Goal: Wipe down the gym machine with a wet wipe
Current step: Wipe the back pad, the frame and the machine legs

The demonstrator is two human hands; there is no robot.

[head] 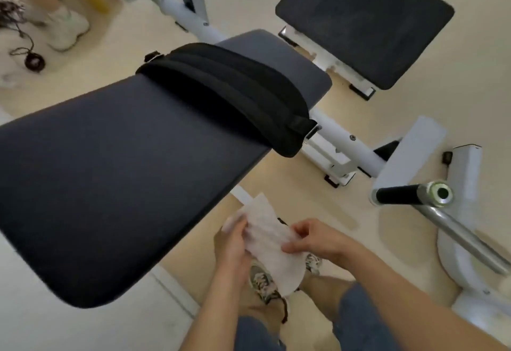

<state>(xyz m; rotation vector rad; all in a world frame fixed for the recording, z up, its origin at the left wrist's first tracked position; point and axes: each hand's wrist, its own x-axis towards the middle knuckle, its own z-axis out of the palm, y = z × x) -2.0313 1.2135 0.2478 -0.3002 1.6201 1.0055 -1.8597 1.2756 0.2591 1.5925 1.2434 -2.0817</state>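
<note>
Both hands spread a limp wet wipe (272, 243): left hand (233, 243) grips its left edge, right hand (312, 238) pinches the right. Soft, light and damp, it likely handles best bunched in the palm before meeting the dark padded bench (116, 162).

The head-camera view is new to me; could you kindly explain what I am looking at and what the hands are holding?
This one picture comes from a camera worn on a person's head, looking down, so the two bare arms at the bottom are the wearer's own. The left hand and right hand hold a white wet wipe between them, in the air beside the gym machine, not on it. The machine has a long dark padded bench with a black strap pad lying across it, a second dark pad beyond, a white frame and a black-gripped handle at right. Another person's shoe shows top left.
</note>
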